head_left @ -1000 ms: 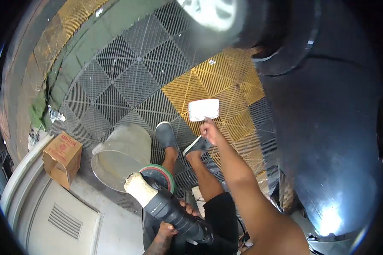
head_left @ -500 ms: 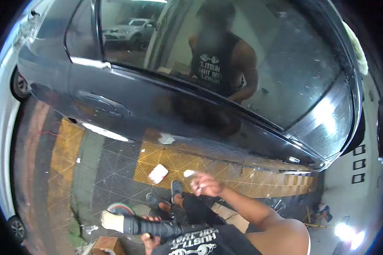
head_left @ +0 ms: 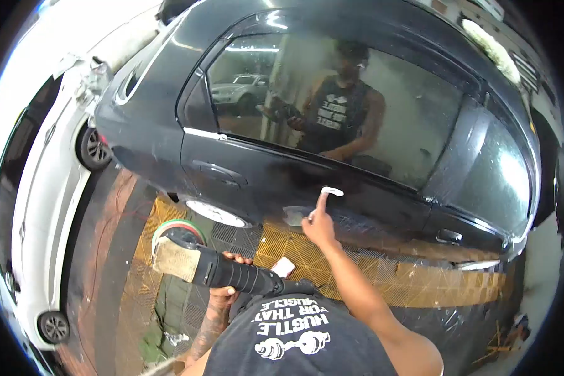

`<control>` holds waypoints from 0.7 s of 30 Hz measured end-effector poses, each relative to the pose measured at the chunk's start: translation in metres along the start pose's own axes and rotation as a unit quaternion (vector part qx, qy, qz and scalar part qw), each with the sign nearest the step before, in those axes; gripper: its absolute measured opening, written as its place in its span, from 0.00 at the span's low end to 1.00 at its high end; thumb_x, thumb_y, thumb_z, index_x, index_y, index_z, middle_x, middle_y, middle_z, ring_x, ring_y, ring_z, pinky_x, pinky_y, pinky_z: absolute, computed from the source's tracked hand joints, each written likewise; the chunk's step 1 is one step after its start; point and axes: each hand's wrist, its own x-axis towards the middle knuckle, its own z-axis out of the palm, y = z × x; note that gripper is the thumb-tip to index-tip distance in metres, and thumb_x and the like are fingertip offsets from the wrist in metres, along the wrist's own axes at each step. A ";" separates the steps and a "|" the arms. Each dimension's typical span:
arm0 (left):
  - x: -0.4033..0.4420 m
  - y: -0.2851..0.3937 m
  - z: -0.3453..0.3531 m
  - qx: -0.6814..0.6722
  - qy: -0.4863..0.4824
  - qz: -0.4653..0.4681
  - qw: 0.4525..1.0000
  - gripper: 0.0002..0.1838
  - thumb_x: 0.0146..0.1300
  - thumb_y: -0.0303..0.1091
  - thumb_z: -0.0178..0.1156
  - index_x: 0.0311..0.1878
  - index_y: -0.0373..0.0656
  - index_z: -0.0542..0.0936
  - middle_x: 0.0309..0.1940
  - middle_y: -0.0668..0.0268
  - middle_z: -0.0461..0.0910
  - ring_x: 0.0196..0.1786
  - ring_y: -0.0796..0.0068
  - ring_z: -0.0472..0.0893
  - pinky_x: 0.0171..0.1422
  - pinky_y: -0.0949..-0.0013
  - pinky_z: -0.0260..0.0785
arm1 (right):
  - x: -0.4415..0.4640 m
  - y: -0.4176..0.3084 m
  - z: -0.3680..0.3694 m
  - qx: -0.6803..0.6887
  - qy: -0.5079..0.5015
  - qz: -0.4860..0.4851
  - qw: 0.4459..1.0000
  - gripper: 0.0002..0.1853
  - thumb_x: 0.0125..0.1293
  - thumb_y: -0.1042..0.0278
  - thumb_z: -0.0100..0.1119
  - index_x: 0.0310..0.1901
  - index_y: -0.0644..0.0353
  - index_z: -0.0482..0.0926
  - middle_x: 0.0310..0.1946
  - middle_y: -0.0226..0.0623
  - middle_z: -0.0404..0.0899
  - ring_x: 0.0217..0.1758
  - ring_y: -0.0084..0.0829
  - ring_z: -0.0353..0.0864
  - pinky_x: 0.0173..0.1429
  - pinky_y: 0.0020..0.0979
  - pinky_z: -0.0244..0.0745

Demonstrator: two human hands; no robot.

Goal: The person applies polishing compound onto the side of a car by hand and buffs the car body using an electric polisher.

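Note:
My left hand (head_left: 222, 292) grips the dark body of a car polisher (head_left: 232, 274), thumb on the near side and fingers on the far side. The polisher's round pad (head_left: 182, 227), with a green and red rim, is at the left. My right hand (head_left: 319, 224) reaches to the black car door (head_left: 276, 178), index finger stretched out and the others curled. Its fingertip touches a short curved smear of white paste (head_left: 333, 192) on the panel, below the window.
A grey patch (head_left: 296, 215) marks the lower door. A white block-like item (head_left: 283, 267) lies on the yellow and dark floor tiles (head_left: 276, 241). A white car (head_left: 50, 175) stands at the left. A red cord (head_left: 116, 203) runs across the floor.
My right hand has moved from beside the car up to the door, and white paste from its fingertip is now on the panel. The polisher is raised higher in view.

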 end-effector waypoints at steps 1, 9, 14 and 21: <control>-0.001 0.011 -0.004 0.001 0.007 -0.002 1.000 0.44 0.35 0.28 0.75 0.62 0.47 0.70 0.54 0.62 0.76 0.62 0.57 0.75 0.80 0.50 0.55 | 0.004 -0.013 0.017 -0.036 -0.022 0.022 0.999 0.60 0.58 0.67 0.62 0.78 0.64 0.24 0.30 0.49 0.85 0.33 0.52 0.86 0.43 0.47 0.81; -0.004 0.158 -0.086 0.043 -0.012 0.028 0.999 0.44 0.39 0.29 0.79 0.63 0.48 0.68 0.55 0.63 0.74 0.65 0.57 0.72 0.80 0.49 0.54 | 0.044 -0.149 0.147 -0.066 0.018 0.063 0.996 0.64 0.57 0.62 0.64 0.75 0.72 0.19 0.28 0.46 0.86 0.32 0.50 0.87 0.43 0.46 0.84; 0.006 0.248 -0.110 0.057 -0.022 0.031 0.998 0.44 0.40 0.30 0.81 0.62 0.46 0.68 0.55 0.62 0.74 0.65 0.57 0.73 0.79 0.48 0.57 | 0.075 -0.206 0.188 -0.067 -0.025 0.077 0.994 0.62 0.58 0.61 0.63 0.75 0.73 0.20 0.35 0.62 0.84 0.37 0.59 0.86 0.46 0.50 0.83; 0.040 0.291 -0.135 0.165 -0.108 0.035 0.980 0.46 0.40 0.30 0.81 0.64 0.47 0.66 0.55 0.62 0.71 0.66 0.60 0.70 0.79 0.48 0.55 | 0.092 -0.279 0.207 -0.012 -0.011 0.079 0.997 0.61 0.58 0.63 0.63 0.74 0.78 0.23 0.33 0.54 0.87 0.40 0.54 0.87 0.55 0.44 0.81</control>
